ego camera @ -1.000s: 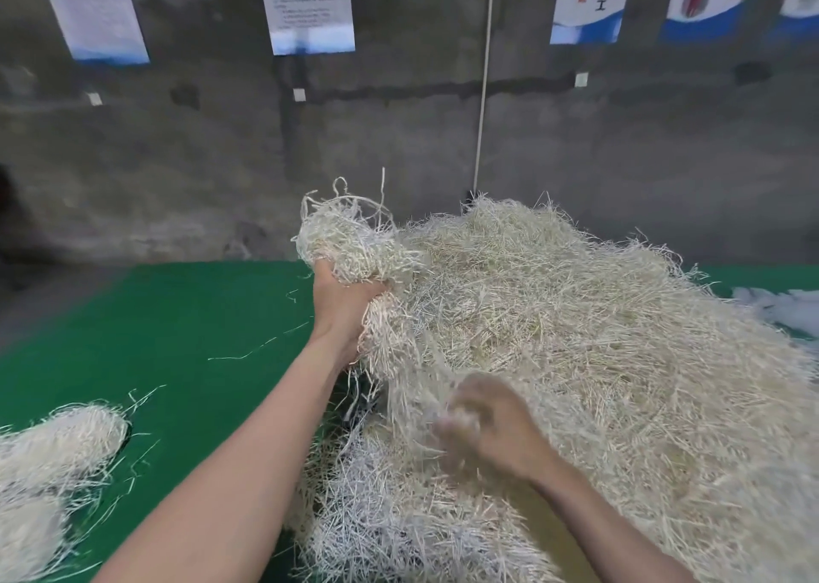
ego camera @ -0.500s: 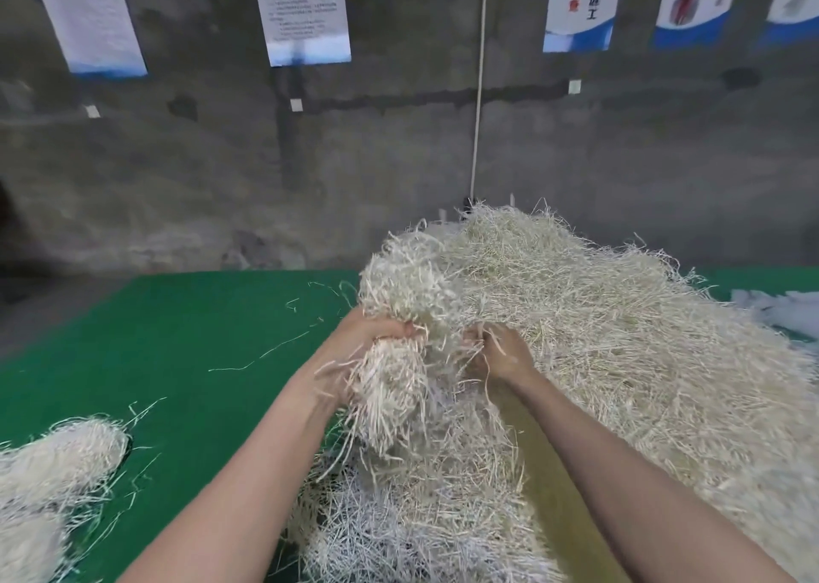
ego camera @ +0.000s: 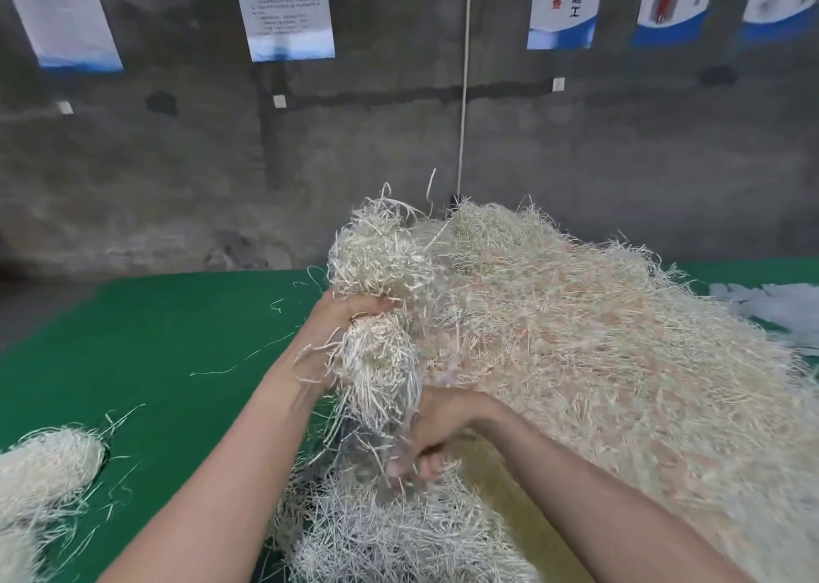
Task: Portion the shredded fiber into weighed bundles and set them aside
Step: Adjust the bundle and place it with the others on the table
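Head view: a pale cream hank of shredded fibre, axis 12-to-6 o'clock, is gripped above by the left hand, below by the right hand; the big pale fibre heap lies at 3 o'clock.

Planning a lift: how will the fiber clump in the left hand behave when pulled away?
Probably floppy: the clump droops below the left hand. Likely snags, being tangled with the pile. May shed, as strands on the table suggest.
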`<state>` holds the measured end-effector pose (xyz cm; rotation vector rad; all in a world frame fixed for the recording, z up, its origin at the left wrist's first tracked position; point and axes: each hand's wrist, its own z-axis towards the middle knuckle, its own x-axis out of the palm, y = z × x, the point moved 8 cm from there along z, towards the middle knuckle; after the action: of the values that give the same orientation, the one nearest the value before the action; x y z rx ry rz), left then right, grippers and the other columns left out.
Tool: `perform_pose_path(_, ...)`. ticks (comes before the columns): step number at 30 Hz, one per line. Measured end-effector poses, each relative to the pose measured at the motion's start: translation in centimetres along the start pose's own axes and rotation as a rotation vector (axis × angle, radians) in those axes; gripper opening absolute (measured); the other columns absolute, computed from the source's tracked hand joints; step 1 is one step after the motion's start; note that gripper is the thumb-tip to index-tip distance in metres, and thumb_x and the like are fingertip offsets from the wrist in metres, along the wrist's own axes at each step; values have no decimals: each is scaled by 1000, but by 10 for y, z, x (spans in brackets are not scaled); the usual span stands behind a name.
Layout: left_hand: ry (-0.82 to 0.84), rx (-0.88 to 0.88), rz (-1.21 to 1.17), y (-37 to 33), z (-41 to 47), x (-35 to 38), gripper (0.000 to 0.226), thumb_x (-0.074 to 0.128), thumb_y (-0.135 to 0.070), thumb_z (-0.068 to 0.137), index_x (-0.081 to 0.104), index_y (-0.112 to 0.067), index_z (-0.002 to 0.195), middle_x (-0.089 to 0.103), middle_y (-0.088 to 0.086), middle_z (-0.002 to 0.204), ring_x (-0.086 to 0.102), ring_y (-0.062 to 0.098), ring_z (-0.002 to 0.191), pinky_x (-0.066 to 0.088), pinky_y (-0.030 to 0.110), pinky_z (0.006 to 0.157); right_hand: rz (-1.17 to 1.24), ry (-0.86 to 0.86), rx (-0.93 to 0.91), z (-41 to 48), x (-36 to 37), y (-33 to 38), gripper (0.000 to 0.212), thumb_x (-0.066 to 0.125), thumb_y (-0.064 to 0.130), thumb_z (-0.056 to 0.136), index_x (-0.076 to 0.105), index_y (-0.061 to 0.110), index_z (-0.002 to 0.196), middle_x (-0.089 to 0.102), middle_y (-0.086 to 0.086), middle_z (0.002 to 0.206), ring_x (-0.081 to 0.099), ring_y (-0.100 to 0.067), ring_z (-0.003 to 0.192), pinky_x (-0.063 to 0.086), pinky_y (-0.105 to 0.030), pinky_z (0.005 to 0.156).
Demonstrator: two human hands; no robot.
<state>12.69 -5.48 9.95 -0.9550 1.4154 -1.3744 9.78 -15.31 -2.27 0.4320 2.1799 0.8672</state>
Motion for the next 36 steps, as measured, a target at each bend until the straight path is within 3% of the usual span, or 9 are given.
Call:
perform_pose_path(2, 66, 5, 67, -3, 0, -1, 7, 68, -31, 62, 74, -34, 60, 56, -19, 95, 51, -5, 95, 28, 30, 95, 55, -379, 18, 19, -33, -19, 11, 56, 4, 90, 59, -5, 96, 62, -13, 80, 50, -12, 53, 42, -16, 44)
perform_pose_path(5, 273, -65, 223, 20, 0, 10, 26, 67, -17, 75, 60, -30, 97, 47, -26, 92, 51, -24, 64, 40, 2, 64, 538, -931, -74, -13, -99, -38, 12, 48, -3, 92, 57, 2, 86, 55, -8, 72, 47, -12, 48, 40, -21, 43)
perform_pose_path(8, 379, -161, 250, 52, -4, 20, 50, 70, -8, 75, 38, -33, 104, 42, -29, 99, 45, -22, 74, 36, -3, 64, 615, -1059, -82, -28, -120, -44, 20, 46, -9, 91, 61, 4, 90, 58, -7, 71, 50, -7, 37, 38, -18, 35)
perform_pose_path(11, 272, -123, 185, 53, -4, 0, 36, 75, -28, 55, 61, -24, 88, 54, -23, 93, 49, -10, 89, 36, 6, 74, 526, -1130, 63, -40, -126, -75, 22, 49, -10, 87, 64, 4, 80, 58, -4, 62, 44, -4, 31, 33, -16, 31)
perform_pose_path(17, -22, -69, -55, 38, 5, -15, 27, 73, -32, 59, 66, -23, 83, 49, -5, 123, 40, 12, 115, 22, 35, 102, 479, -1033, 257, -28, -99, -130, 20, 51, -7, 89, 51, 1, 70, 49, -8, 59, 44, -16, 45, 36, -25, 37)
perform_pose_path(23, -83, -77, -146, 31, 3, -13, 106, 80, -38, 41, 43, -7, 136, 30, 6, 149, 29, 26, 135, 26, 53, 103, 243, -984, 299, -16, -87, -144, 23, 53, 4, 93, 43, 13, 75, 54, -6, 71, 49, -16, 53, 39, -26, 48)
perform_pose_path(29, -215, 94, -393, -34, -6, -49, 16, 68, -17, 72, 68, -18, 88, 62, -8, 99, 67, 13, 84, 54, 29, 70, -70, -946, 334, -14, -58, -138, 37, 47, 7, 95, 41, 13, 131, 56, -10, 124, 58, -12, 85, 48, -14, 67)
perform_pose_path(31, -217, 148, -342, -53, -11, -55, 25, 70, -24, 64, 67, -20, 88, 58, -13, 97, 60, 14, 91, 47, 35, 83, -178, -849, 314, -13, -51, -122, 53, 45, 1, 93, 29, 11, 143, 52, -10, 132, 58, -19, 107, 48, -22, 86)
perform_pose_path(36, -228, 144, -158, -64, -17, -49, 13, 70, -27, 75, 62, -23, 84, 51, 0, 121, 36, 15, 113, 22, 50, 108, -359, -627, 253, -55, -85, -36, 62, 67, 3, 78, 44, 15, 134, 56, -1, 119, 62, -14, 89, 57, -26, 72)
